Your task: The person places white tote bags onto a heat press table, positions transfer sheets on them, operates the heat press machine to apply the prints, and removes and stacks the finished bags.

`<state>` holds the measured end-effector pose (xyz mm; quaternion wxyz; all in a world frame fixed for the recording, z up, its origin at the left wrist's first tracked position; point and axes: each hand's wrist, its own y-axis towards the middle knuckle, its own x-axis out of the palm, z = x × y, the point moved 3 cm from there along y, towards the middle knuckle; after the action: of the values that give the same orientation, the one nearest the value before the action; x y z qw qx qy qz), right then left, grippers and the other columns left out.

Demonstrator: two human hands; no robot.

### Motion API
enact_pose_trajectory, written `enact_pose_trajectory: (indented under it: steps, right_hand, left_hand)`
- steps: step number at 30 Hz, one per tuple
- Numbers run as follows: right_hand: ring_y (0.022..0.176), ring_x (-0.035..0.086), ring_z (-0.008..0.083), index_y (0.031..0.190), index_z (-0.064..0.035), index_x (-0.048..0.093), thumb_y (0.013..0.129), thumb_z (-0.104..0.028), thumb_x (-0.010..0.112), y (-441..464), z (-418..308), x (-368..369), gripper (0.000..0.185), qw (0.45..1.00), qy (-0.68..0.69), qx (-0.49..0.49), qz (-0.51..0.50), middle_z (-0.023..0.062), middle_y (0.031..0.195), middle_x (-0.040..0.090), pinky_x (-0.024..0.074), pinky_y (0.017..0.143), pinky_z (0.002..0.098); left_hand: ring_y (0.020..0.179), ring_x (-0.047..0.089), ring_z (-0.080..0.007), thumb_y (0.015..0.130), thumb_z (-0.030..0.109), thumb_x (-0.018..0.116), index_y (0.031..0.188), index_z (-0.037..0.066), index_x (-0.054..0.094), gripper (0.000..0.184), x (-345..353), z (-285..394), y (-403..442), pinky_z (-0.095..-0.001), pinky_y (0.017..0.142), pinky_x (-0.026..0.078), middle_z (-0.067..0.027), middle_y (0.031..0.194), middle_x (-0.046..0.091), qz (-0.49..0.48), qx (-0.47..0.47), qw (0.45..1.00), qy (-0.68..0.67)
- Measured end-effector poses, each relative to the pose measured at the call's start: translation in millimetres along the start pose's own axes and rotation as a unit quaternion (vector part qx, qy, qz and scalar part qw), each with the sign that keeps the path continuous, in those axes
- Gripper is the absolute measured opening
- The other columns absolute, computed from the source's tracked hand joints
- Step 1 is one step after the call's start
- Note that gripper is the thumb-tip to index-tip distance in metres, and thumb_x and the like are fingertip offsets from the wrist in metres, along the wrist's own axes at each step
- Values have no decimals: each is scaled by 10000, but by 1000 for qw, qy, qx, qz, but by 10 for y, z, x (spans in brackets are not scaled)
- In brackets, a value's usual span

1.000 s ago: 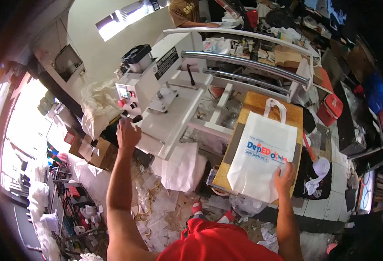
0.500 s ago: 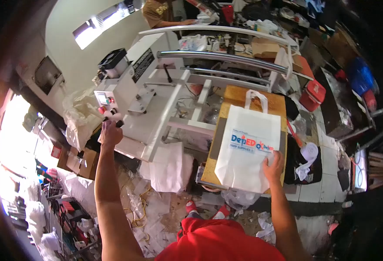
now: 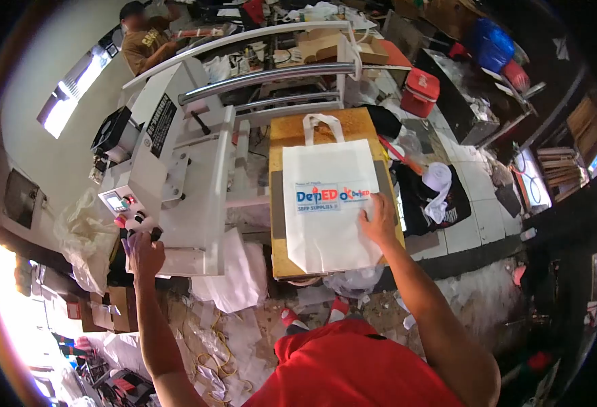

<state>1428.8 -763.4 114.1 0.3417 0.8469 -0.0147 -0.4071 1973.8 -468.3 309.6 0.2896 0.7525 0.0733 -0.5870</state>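
My left hand (image 3: 146, 254) is closed round a black handle (image 3: 155, 234) at the front of a white heat press (image 3: 193, 230), just below its control panel (image 3: 117, 202). A white tote bag (image 3: 329, 244) lies flat on the press's brown board (image 3: 279, 146), its loop handles pointing away from me. On the bag is a blue and red print (image 3: 317, 197) reading "DepED", with a faint rectangular film edge around part of it. With fingers apart, my right hand (image 3: 381, 220) rests on the bag's right edge, beside the print.
A metal bar (image 3: 268, 81) spans the press behind the board. White bags (image 3: 234, 278) hang at its front. To the right lie a white roll (image 3: 437, 183) on black cloth and a red cooler (image 3: 420, 91). Another person (image 3: 146, 44) works beyond the press. Scraps litter the floor.
My view has swung to the right, so the press and bag sit further left in it. Both hands keep about the same places on the handle and the bag.
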Motion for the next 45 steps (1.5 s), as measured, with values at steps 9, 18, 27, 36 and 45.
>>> enact_pose_trajectory:
  steps: [9,18,27,36,45]
  right_hand:
    - [1247,507,448,1352,-19,482,798,-133,715,76,-13,-88,613,997,57,44,-19,251,1331,519,406,1071,530]
    - [1197,552,384,1304,42,510,851,-30,636,-209,360,-612,476,979,145,127,71,237,1238,558,438,1052,450]
    - [1177,556,322,1259,-6,537,905,-75,637,-1292,829,-1363,374,918,90,377,83,177,1257,564,458,986,469]
    - [1104,616,339,1123,-25,614,886,-47,654,267,-1795,-1776,241,970,218,-98,-42,169,1156,645,458,1004,436]
    - [943,606,300,979,-83,619,889,-155,762,211,-2184,-596,184,1000,10,-22,2,112,976,628,409,913,421]
  left_hand:
    - [898,575,-377,826,168,685,765,63,555,178,-235,1423,-106,-519,818,407,-138,810,593,66,165,955,-238]
    - [890,583,-337,861,187,712,840,89,599,151,-568,2841,-323,-476,806,375,-109,857,616,31,204,938,-280]
    - [1049,584,-330,879,162,699,1173,50,638,321,-776,3524,-524,-501,970,402,-139,1058,633,5,241,906,-348]
    - [798,738,-302,860,14,676,1049,15,718,194,-702,2770,-1530,-368,696,586,-169,876,727,-238,138,783,-557]
    - [777,737,-294,933,214,647,1000,77,732,174,1456,818,-2784,-395,703,567,-183,820,720,-349,-96,787,-500]
